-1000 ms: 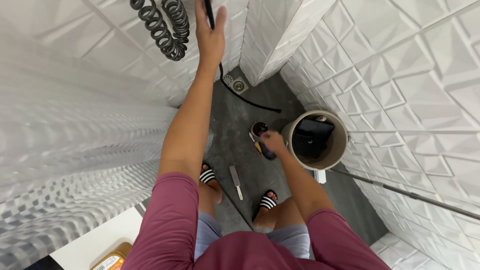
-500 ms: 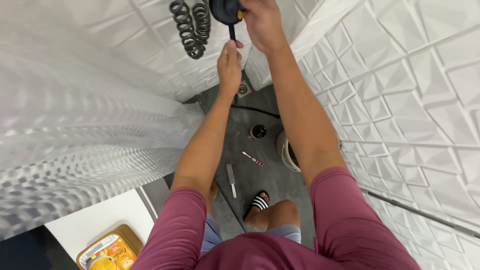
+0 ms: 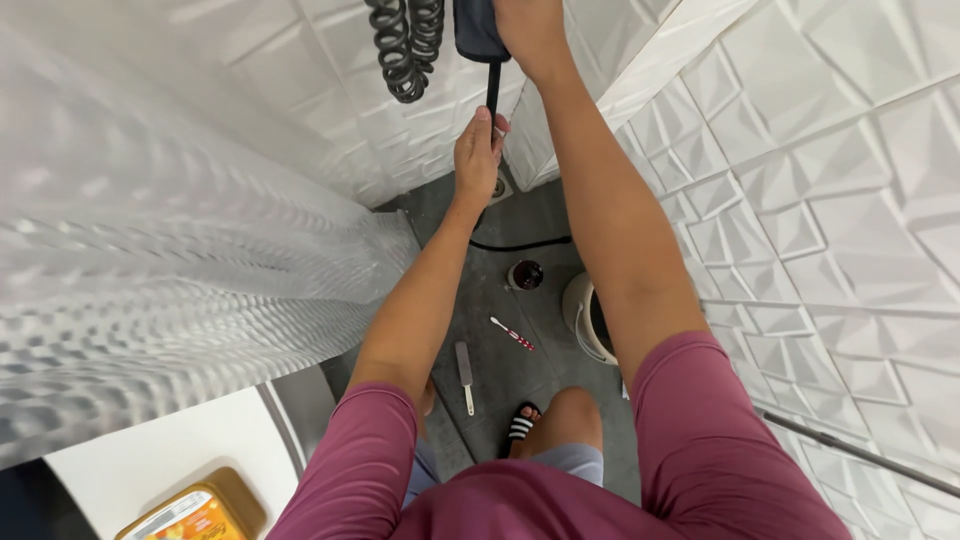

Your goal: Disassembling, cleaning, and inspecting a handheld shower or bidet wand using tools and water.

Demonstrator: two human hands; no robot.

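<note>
My left hand (image 3: pixel 478 150) is raised against the white tiled wall and pinches a thin black cord (image 3: pixel 492 88). That cord runs up into a dark wall-mounted device (image 3: pixel 474 28) at the top edge. My right hand (image 3: pixel 530 30) is higher up, gripping the right side of that device; its fingers are partly cut off by the frame. A black coiled cable (image 3: pixel 405 45) hangs just left of the device. Both arms reach up from my maroon sleeves.
On the grey floor below lie a red-and-white toothbrush (image 3: pixel 512 333), a grey flat tool (image 3: pixel 465 373), a small dark cup (image 3: pixel 525 274), a white bucket (image 3: pixel 578 318) and a black cable (image 3: pixel 520 243). A translucent shower curtain (image 3: pixel 170 300) hangs left. A floor drain (image 3: pixel 498 186) sits by the wall.
My right hand rose from the floor by the bucket, leaving the toothbrush lying there, and now grips the wall device. The left hand stayed up, sliding slightly down the cord.
</note>
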